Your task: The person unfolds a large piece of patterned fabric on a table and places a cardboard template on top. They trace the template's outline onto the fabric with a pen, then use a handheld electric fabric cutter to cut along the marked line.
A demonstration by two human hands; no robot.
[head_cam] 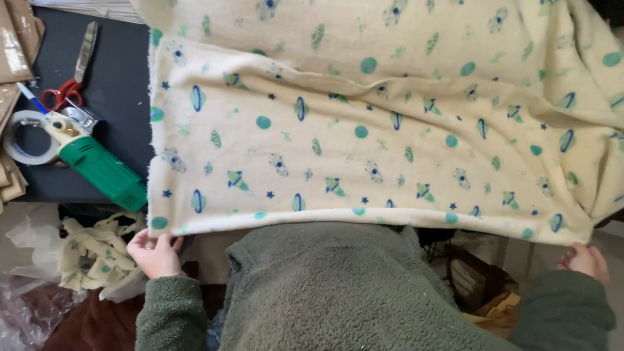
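Two corners pinched: my left hand (pixel 156 255) and right hand (pixel 585 260) each grip the cream fleece (pixel 364 136), keeping it taut across the bench (pixel 117 84).

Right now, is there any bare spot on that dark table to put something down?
Yes: the dark table shows bare between the red-handled scissors and the cream fabric. The left edge is crowded with the tape roll, green tool and cardboard. Fabric covers everything else; the left hand and right hand hold its near edge.
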